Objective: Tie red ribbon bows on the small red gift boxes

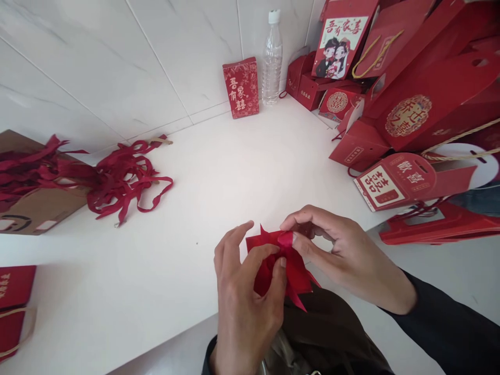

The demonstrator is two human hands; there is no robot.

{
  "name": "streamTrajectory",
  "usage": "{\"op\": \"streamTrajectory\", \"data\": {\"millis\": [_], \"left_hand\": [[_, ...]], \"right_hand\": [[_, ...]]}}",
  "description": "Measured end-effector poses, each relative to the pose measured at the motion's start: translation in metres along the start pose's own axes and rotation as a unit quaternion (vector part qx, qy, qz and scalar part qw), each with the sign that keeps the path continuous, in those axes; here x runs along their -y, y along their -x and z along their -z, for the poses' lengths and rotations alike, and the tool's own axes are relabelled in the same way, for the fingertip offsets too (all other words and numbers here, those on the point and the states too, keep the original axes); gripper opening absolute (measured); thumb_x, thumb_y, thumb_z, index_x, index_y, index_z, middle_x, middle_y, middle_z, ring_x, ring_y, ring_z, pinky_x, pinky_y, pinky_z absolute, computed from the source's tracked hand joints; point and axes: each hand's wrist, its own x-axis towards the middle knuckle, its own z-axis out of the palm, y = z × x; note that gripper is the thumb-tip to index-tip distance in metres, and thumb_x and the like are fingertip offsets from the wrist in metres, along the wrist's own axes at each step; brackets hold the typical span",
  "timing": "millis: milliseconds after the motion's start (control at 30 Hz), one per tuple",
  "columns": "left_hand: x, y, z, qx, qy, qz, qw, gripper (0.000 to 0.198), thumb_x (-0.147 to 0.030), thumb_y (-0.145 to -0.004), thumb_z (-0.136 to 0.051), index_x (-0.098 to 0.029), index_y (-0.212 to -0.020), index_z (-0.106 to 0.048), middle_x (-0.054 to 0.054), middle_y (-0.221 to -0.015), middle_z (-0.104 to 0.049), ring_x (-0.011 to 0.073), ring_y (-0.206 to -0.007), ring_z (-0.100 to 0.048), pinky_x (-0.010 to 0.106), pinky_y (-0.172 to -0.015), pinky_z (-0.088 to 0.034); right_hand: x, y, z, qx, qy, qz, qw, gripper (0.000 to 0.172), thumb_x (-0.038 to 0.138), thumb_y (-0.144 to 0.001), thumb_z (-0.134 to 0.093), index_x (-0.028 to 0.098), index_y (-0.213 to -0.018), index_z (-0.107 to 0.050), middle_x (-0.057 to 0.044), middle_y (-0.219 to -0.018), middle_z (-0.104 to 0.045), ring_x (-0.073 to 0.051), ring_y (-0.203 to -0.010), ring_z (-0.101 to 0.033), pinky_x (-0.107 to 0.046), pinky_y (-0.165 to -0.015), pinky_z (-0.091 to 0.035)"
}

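Low in the view, at the front edge of the table, is a small red box (301, 275) with a red ribbon bow (286, 239) on its top. My right hand (339, 250) pinches a loop of the bow between thumb and forefinger. Over the box's near left side, my left hand (250, 286) presses thumb and forefinger together at the bow's knot, its other fingers raised. Pointed ribbon tails stick out above and below the knot. Both hands cover much of the box.
A cardboard box (58, 208) spills red ribbons (125, 179) at the left. Against the tiled wall stand a red printed box (241, 88) and a clear bottle (272, 62). Red gift boxes (410, 112) crowd the right side. Another red box (15, 289) lies at the left edge.
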Motion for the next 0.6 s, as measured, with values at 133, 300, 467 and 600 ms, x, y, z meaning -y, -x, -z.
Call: {"op": "streamTrajectory", "data": {"millis": [133, 300, 467, 600], "left_hand": [[0.0041, 0.0009, 0.0016, 0.013, 0.066, 0.067, 0.995, 0.009, -0.025, -0.092, -0.062, -0.03, -0.091, -0.07, 0.003, -0.129, -0.059, 0.0241, -0.127, -0.052, 0.042, -0.095, -0.052], [0.0094, 0.0023, 0.0019, 0.02, 0.14, 0.107, 0.984, 0.009, -0.029, -0.093, -0.06, -0.028, -0.09, -0.068, 0.004, -0.126, -0.061, 0.023, -0.126, -0.055, 0.041, -0.097, -0.051], [0.0099, 0.005, 0.0028, 0.003, 0.157, 0.12, 0.98, 0.01, -0.03, -0.096, -0.057, -0.029, -0.096, -0.067, 0.004, -0.126, -0.062, 0.0227, -0.126, -0.055, 0.041, -0.098, -0.05], [0.0011, 0.0068, 0.0023, -0.013, 0.122, 0.1, 0.987, 0.008, -0.028, -0.095, -0.055, -0.028, -0.1, -0.062, 0.005, -0.13, -0.058, 0.0238, -0.131, -0.051, 0.043, -0.1, -0.048]], "right_hand": [[-0.0033, -0.0026, -0.0018, 0.016, 0.028, -0.012, 0.999, 0.015, 0.025, -0.098, -0.057, 0.026, -0.112, -0.063, 0.001, -0.101, -0.067, -0.012, -0.078, -0.061, -0.024, -0.064, -0.049], [-0.0041, -0.0031, -0.0013, 0.049, 0.05, -0.051, 0.996, 0.012, 0.026, -0.099, -0.054, 0.022, -0.093, -0.064, 0.002, -0.08, -0.063, -0.013, -0.067, -0.056, -0.025, -0.057, -0.045], [-0.0036, -0.0034, 0.0028, 0.057, 0.054, 0.015, 0.997, 0.03, 0.021, -0.099, -0.052, 0.028, -0.129, -0.057, -0.004, -0.115, -0.065, -0.017, -0.087, -0.063, -0.03, -0.073, -0.053], [-0.0034, -0.0073, 0.0038, 0.075, 0.048, 0.033, 0.996, 0.013, 0.026, -0.1, -0.054, 0.025, -0.11, -0.064, -0.003, -0.109, -0.066, -0.016, -0.083, -0.062, -0.029, -0.072, -0.052]]}}
